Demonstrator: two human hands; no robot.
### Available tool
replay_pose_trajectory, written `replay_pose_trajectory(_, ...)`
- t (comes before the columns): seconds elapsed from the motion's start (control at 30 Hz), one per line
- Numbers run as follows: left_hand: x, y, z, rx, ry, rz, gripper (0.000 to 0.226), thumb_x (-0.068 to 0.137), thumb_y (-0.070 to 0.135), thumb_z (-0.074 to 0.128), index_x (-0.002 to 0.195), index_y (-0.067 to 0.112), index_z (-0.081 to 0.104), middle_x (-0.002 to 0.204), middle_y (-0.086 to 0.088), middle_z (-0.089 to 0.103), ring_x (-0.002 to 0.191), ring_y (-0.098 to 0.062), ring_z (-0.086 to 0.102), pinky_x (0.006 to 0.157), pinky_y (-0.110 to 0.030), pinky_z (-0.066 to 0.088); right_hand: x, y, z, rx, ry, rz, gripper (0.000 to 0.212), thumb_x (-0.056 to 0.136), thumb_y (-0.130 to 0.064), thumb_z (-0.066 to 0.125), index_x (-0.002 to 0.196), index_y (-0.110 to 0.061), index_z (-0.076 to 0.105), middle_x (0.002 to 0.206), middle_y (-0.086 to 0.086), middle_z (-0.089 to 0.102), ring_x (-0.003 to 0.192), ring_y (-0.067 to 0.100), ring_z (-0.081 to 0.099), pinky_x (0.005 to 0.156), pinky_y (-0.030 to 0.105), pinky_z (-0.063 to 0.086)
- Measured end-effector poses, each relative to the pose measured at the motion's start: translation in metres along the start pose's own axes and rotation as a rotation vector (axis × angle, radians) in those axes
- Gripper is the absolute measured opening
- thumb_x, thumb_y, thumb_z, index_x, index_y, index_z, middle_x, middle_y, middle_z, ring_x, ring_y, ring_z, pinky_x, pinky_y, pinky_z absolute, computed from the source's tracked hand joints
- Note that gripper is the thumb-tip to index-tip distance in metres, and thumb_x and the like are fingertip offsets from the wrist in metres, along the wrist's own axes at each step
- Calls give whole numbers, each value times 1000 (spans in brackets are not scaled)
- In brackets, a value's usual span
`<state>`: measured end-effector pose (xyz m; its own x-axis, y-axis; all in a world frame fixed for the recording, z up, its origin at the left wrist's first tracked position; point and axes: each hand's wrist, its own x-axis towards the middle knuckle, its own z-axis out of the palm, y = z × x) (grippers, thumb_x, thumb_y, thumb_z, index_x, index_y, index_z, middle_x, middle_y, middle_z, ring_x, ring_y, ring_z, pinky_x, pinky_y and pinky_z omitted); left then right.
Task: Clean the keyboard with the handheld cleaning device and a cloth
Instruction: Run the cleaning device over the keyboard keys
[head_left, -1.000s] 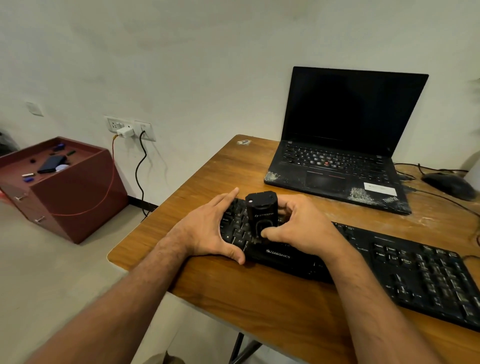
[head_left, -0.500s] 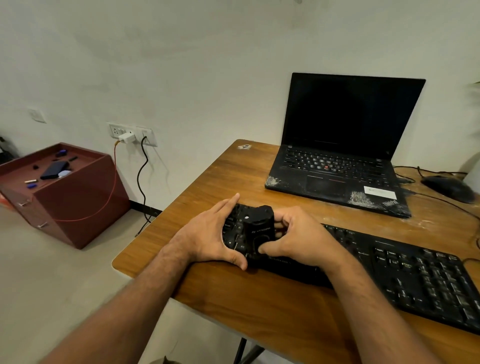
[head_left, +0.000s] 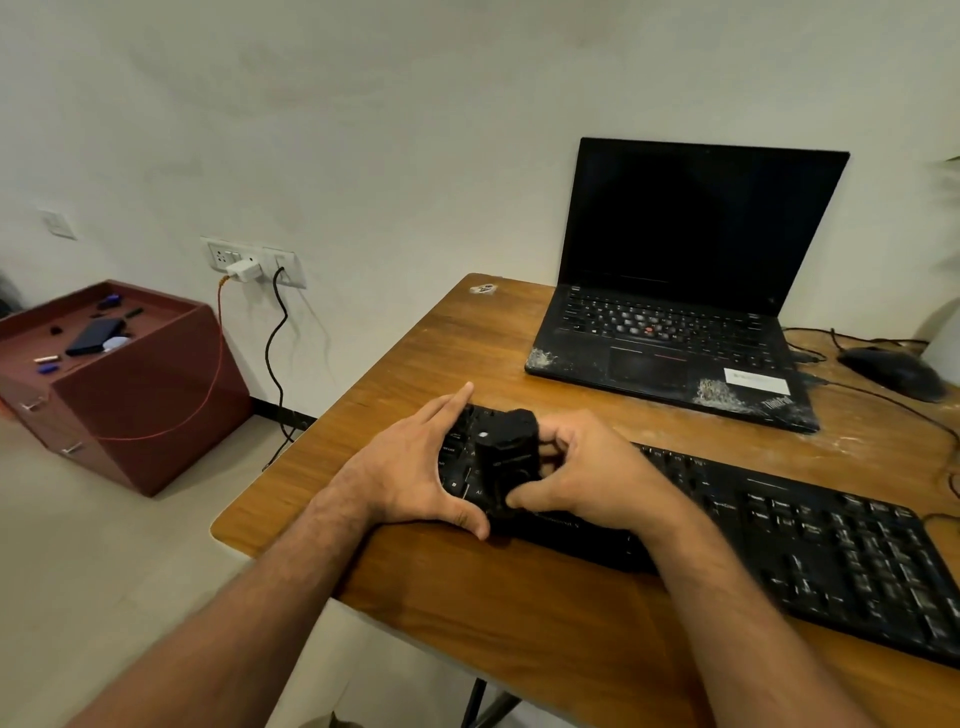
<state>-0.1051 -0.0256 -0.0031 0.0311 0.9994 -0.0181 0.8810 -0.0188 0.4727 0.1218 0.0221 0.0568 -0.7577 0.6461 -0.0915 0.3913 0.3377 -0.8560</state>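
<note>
Head view: the black keyboard (head_left: 779, 525) lies along the near edge of the wooden worktop (head_left: 415, 353), its left end under both hands. The right hand (head_left: 587, 475) grips the black handheld cleaning device (head_left: 506, 467), thumb at the front face and fingers curled round the far side, the device standing upright on the keys at the keyboard's left end. The left hand (head_left: 415, 467) is spread flat, fingers straight and together along the keyboard's left edge, thumb stretched along its front edge almost to the base of the device. No cloth shows anywhere in this view.

Behind the keyboard, an open black laptop (head_left: 670, 332) with a dark screen sits well apart from it, whitish scuffs on its palm rest and a white sticker on the right. A black mouse (head_left: 891, 371) lies to the right of the laptop, cables trailing round it. A small pale scrap (head_left: 483, 289) lies at the worktop's far left corner.

On the floor to the left stands a dark red cabinet (head_left: 150, 415), its recessed top serving as a tray: in it lie a dark flat phone-like device (head_left: 96, 335), a white round thing touching it, and a few small blue and black bits too small to name. On the wall, a white charger (head_left: 243, 270) with an orange cord and 1 black cable (head_left: 275, 353) hang from the socket plate.
</note>
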Motion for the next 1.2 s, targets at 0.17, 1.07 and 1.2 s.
replay_pose_trajectory(0.17, -1, 1, -1, -15, 0, 8, 164, 31, 97, 66, 160, 28, -7, 165, 12, 17, 147, -9, 26, 124, -35, 23, 5, -3, 9, -27, -5, -29, 45, 75, -2, 81, 106, -33, 73, 94, -13, 76, 76, 7, 72, 67, 30, 60)
replay_pose_trajectory(1.07, -1, 1, 0, -26, 20, 14, 160, 36, 99, 64, 160, 30, -10, 164, 12, 19, 144, -9, 31, 122, -41, 28, 26, 20, 5, 85, 307, 8, 46, 78, -7, 79, 111, -37, 67, 97, -15, 73, 84, 1, 71, 72, 23, 58)
replay_pose_trajectory(1.2, -5, 6, 0, -131, 45, 29, 165, 37, 86, 79, 155, 34, -23, 165, 13, 13, 148, -6, 23, 124, -29, 18, 33, 22, 2, 16, 438, 15, 45, 81, -13, 76, 115, -38, 60, 105, -13, 70, 86, 6, 71, 77, 33, 61)
